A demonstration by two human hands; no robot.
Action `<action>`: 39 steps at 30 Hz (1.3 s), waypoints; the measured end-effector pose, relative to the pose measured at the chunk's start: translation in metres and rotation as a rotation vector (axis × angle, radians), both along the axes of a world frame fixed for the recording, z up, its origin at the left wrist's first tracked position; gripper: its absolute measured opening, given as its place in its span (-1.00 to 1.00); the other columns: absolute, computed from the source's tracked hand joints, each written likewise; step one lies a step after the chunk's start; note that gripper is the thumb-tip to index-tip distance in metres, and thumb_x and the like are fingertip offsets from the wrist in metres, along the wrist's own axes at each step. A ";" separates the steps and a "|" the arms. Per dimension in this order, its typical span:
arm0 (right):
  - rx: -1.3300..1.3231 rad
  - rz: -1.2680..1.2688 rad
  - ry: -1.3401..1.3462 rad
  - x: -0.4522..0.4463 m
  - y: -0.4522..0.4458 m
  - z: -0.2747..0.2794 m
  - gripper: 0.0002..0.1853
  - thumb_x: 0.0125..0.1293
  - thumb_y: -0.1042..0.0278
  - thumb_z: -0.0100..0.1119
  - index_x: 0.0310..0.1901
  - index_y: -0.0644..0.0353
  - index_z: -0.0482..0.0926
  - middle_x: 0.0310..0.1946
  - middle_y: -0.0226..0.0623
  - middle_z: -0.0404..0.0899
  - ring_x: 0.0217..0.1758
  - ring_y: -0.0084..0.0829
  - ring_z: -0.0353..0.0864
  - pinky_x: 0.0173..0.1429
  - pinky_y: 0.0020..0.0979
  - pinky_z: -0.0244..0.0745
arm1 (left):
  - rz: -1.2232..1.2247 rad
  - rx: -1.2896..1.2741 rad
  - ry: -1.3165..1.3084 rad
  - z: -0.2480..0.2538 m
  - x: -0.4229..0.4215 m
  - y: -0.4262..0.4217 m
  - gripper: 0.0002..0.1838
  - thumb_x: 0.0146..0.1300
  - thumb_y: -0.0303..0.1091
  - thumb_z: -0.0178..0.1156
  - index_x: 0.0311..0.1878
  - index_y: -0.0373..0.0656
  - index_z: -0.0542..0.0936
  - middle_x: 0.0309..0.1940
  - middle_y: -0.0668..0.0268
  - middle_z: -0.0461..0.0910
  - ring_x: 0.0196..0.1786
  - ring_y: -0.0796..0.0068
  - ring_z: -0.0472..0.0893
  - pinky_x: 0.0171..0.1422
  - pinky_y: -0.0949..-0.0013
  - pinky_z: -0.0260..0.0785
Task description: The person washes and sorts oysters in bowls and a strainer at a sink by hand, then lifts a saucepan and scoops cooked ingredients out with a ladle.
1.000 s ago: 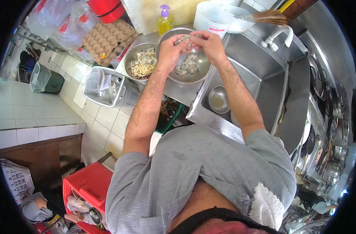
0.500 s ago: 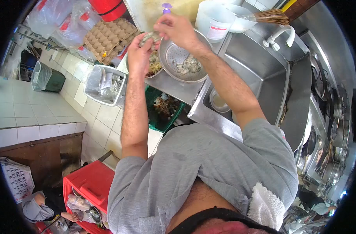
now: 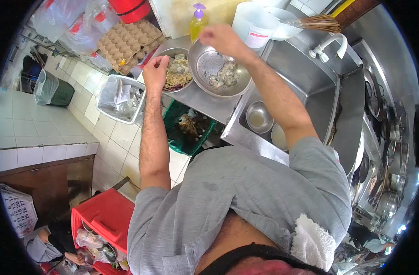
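My left hand is at the left rim of a steel bowl, fingers closed and seeming to grip it. In the bowl lie pale shreds with purple bits and grey, wet pieces like shucked oysters on top. Above the upper rim of a perforated metal colander is my right hand, slightly blurred, its fingers curled. I cannot make out anything in them. More oyster-like pieces rest on the colander's bottom. The colander stands right beside the bowl on the steel counter.
To the right is a steel sink with a small bowl inside. Behind the colander stand a soap bottle and a white bucket. Below the counter sits a green-lined bin; a white basket is left of it.
My hands have parted. The grey piece between them is no longer there; my left hand has lowered to the bowl's rim, and my right has shifted right and down. The soap bottle is now uncovered.
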State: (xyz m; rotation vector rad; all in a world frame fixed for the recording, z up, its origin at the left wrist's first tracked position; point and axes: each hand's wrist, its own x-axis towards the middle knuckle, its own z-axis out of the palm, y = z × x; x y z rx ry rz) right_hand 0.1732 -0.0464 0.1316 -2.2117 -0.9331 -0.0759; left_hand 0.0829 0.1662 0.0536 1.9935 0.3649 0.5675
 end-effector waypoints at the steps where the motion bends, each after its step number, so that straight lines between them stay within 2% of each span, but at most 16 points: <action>1: -0.165 0.004 -0.009 0.000 -0.016 -0.010 -0.86 0.05 0.37 0.07 -0.40 0.18 0.60 -0.43 -0.09 0.58 -0.36 -0.14 0.57 -0.20 -0.23 0.46 | -0.002 -0.003 -0.001 0.001 0.001 0.000 -0.73 0.10 -0.21 0.23 -0.28 -0.25 0.62 -0.51 0.27 0.62 -0.41 0.52 0.57 -0.26 0.43 0.38; 2: -0.329 0.007 -0.016 0.000 -0.030 -0.029 -0.86 0.05 0.40 0.04 -0.41 0.17 0.60 -0.45 -0.07 0.58 -0.38 -0.11 0.57 -0.21 -0.21 0.47 | 0.011 0.040 0.035 0.001 0.002 0.000 -0.74 0.10 -0.22 0.22 -0.29 -0.23 0.62 -0.49 0.26 0.62 -0.40 0.48 0.59 -0.25 0.41 0.39; 8: -0.426 -0.106 0.083 -0.023 -0.061 -0.103 -0.87 0.03 0.45 0.04 -0.42 0.17 0.61 -0.41 -0.02 0.57 -0.29 -0.07 0.58 -0.16 -0.16 0.45 | -0.003 0.157 0.079 -0.007 0.010 0.001 -0.78 0.06 -0.23 0.23 -0.31 -0.17 0.62 -0.46 0.25 0.63 -0.37 0.37 0.61 -0.20 0.35 0.40; 11: -0.328 -0.148 0.070 -0.029 -0.063 -0.104 -0.86 0.04 0.42 0.07 -0.40 0.19 0.61 -0.41 -0.02 0.57 -0.28 -0.08 0.58 -0.14 -0.19 0.45 | -0.023 0.197 0.096 -0.006 0.009 -0.001 -0.77 0.05 -0.27 0.26 -0.28 -0.20 0.62 -0.41 0.24 0.63 -0.34 0.42 0.61 -0.18 0.38 0.41; 13: -0.238 -0.177 0.240 -0.028 -0.065 -0.093 -0.84 0.07 0.36 0.10 -0.33 0.18 0.62 -0.41 -0.03 0.57 -0.26 -0.05 0.56 -0.12 -0.20 0.45 | -0.031 0.222 0.121 -0.004 0.009 -0.002 -0.77 0.05 -0.32 0.28 -0.25 -0.24 0.61 -0.35 0.22 0.63 -0.31 0.47 0.60 -0.16 0.42 0.41; 16: -0.125 -0.167 0.156 -0.027 -0.069 -0.073 -0.80 0.12 0.28 0.12 -0.28 0.17 0.62 -0.47 -0.09 0.59 -0.35 -0.19 0.60 -0.18 -0.27 0.47 | 0.000 0.363 -0.024 0.006 0.006 -0.006 -0.76 0.01 -0.27 0.27 -0.26 -0.17 0.61 -0.20 0.16 0.58 -0.23 0.32 0.58 -0.12 0.32 0.39; 19: 0.020 -0.196 0.389 -0.029 -0.056 -0.027 -0.77 0.16 0.23 0.12 -0.27 0.20 0.61 -0.52 -0.19 0.59 -0.43 -0.38 0.60 -0.27 -0.37 0.48 | -0.042 0.245 -0.122 0.033 0.002 -0.023 -0.76 0.07 -0.33 0.25 -0.19 -0.21 0.60 -0.11 0.15 0.54 -0.15 0.36 0.56 -0.07 0.33 0.39; 21: 0.121 -0.145 0.378 -0.032 -0.037 0.004 -0.77 0.18 0.22 0.12 -0.30 0.23 0.60 -0.55 -0.29 0.57 -0.47 -0.52 0.54 -0.33 -0.46 0.42 | -0.197 -0.251 -0.200 0.049 0.001 -0.036 -0.72 0.19 -0.32 0.18 -0.09 -0.29 0.55 -0.12 0.20 0.56 -0.08 0.43 0.54 -0.01 0.39 0.38; 22: 0.222 -0.093 0.364 -0.032 -0.025 0.015 -0.76 0.20 0.22 0.13 -0.34 0.26 0.60 -0.58 -0.39 0.54 -0.51 -0.66 0.47 -0.39 -0.56 0.37 | -0.197 -0.251 -0.202 0.058 0.000 -0.042 -0.72 0.19 -0.32 0.18 -0.09 -0.29 0.55 -0.12 0.20 0.56 -0.08 0.43 0.54 -0.01 0.39 0.38; 24: 0.316 -0.035 0.367 -0.031 0.004 0.027 -0.77 0.18 0.22 0.15 -0.35 0.25 0.59 -0.58 -0.37 0.54 -0.52 -0.62 0.47 -0.39 -0.53 0.37 | -0.397 -0.833 -0.231 0.070 -0.005 -0.050 -0.69 0.24 -0.36 0.13 -0.01 -0.34 0.50 -0.13 0.19 0.55 -0.13 0.39 0.56 -0.03 0.35 0.44; 25: 0.318 -0.032 0.366 -0.029 0.017 0.026 -0.77 0.18 0.22 0.15 -0.35 0.25 0.59 -0.58 -0.37 0.54 -0.52 -0.62 0.47 -0.39 -0.53 0.37 | -0.395 -0.830 -0.232 0.069 -0.005 -0.049 -0.69 0.24 -0.36 0.13 -0.01 -0.34 0.50 -0.13 0.19 0.55 -0.13 0.39 0.56 -0.03 0.35 0.44; 27: 0.236 0.047 0.039 -0.024 0.037 0.022 -0.77 0.16 0.22 0.16 -0.33 0.23 0.60 -0.57 -0.35 0.55 -0.52 -0.59 0.48 -0.37 -0.50 0.39 | -0.427 -0.881 -0.254 0.061 -0.003 -0.042 -0.70 0.23 -0.42 0.12 -0.02 -0.39 0.47 -0.18 0.17 0.57 -0.22 0.39 0.58 -0.07 0.36 0.48; 31: 0.204 0.047 0.040 -0.021 0.040 0.009 -0.76 0.13 0.20 0.19 -0.31 0.20 0.60 -0.55 -0.32 0.57 -0.50 -0.57 0.50 -0.36 -0.48 0.40 | -0.320 -0.912 -0.278 0.041 -0.002 -0.023 -0.70 0.20 -0.46 0.15 -0.05 -0.46 0.46 -0.28 0.12 0.58 -0.33 0.40 0.60 -0.21 0.46 0.49; 34: 0.132 -0.056 0.098 -0.019 0.005 -0.008 -0.76 0.07 0.19 0.19 -0.33 0.19 0.60 -0.51 -0.20 0.58 -0.43 -0.34 0.56 -0.25 -0.37 0.44 | -0.213 -0.776 -0.217 0.024 -0.001 -0.008 -0.73 0.17 -0.45 0.17 -0.09 -0.42 0.50 -0.30 0.17 0.59 -0.35 0.43 0.60 -0.23 0.47 0.47; 36: -0.137 -0.121 0.075 -0.015 -0.024 -0.033 -0.75 0.05 0.21 0.17 -0.27 0.17 0.59 -0.42 -0.08 0.57 -0.30 -0.17 0.57 -0.13 -0.29 0.46 | -0.181 -0.230 0.055 0.015 0.001 0.001 -0.74 0.17 -0.47 0.16 -0.07 -0.34 0.53 -0.29 0.24 0.60 -0.27 0.53 0.57 -0.13 0.51 0.41; 39: -0.377 -0.194 0.059 -0.026 -0.048 -0.073 -0.69 0.05 0.23 0.16 -0.15 0.14 0.55 -0.23 0.01 0.51 -0.13 -0.06 0.51 -0.02 -0.22 0.44 | -0.153 -0.002 -0.023 0.017 0.001 -0.010 -0.74 0.16 -0.47 0.16 -0.07 -0.28 0.55 -0.26 0.26 0.61 -0.23 0.58 0.56 -0.08 0.51 0.39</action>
